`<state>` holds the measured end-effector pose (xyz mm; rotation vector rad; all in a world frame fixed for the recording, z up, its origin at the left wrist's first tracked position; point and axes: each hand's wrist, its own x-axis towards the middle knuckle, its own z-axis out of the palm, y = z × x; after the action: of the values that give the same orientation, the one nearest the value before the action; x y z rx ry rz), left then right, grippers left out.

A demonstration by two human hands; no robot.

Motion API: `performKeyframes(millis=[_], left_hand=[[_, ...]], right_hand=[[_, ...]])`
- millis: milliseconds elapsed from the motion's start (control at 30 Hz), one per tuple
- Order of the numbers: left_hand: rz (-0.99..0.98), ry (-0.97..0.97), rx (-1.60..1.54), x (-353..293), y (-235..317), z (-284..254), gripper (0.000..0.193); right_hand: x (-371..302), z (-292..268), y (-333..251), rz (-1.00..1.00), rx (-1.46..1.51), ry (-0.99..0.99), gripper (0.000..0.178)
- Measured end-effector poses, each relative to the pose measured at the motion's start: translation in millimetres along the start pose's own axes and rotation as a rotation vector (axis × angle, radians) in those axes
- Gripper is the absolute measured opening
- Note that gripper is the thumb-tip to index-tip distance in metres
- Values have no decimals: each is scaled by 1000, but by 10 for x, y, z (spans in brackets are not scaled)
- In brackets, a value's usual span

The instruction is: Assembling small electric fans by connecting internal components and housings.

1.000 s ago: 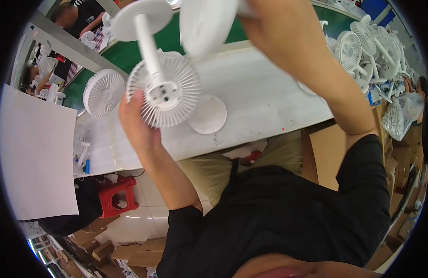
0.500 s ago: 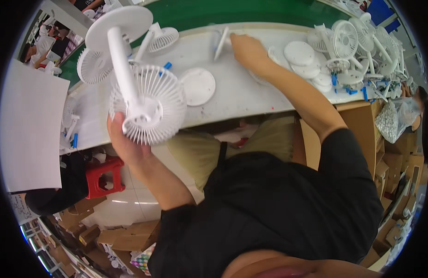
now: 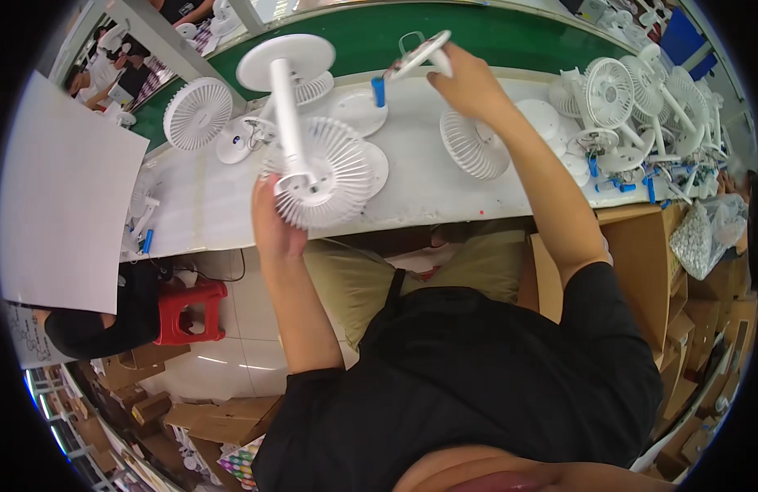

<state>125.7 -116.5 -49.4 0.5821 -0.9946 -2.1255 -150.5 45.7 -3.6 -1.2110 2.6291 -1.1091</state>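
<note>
The left hand (image 3: 274, 230) grips a white fan (image 3: 317, 176) by the near edge of its round ribbed grille, holding it above the near edge of the white counter (image 3: 207, 205); its straight pole and flat round base point far. Farther right, the right hand (image 3: 469, 82) is closed on a round white part (image 3: 420, 53) with a blue piece (image 3: 378, 90) hanging beneath it.

The fan (image 3: 317, 176) looks of white matt plastic with ribbed grille, the table (image 3: 428, 184) smooth white, the boxes (image 3: 641, 254) rough brown cardboard.
</note>
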Motion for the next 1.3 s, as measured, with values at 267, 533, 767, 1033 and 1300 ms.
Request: performKeyframes(millis=[267, 533, 767, 1033, 1300], left_hand=[[50, -245, 135, 62, -510, 419, 32], [579, -380, 1357, 558, -773, 604, 46], [-230, -490, 1018, 942, -605, 1289, 41], [-177, -583, 787, 1240, -311, 1775, 28], [-235, -463, 423, 2141, -324, 2168, 32]], right_hand=[[384, -48, 249, 492, 1122, -161, 24], [97, 131, 159, 444, 716, -424, 66], [-83, 166, 57, 319, 920, -126, 52], [300, -110, -402, 111, 953, -167, 51], [1161, -405, -695, -64, 35, -273, 46]])
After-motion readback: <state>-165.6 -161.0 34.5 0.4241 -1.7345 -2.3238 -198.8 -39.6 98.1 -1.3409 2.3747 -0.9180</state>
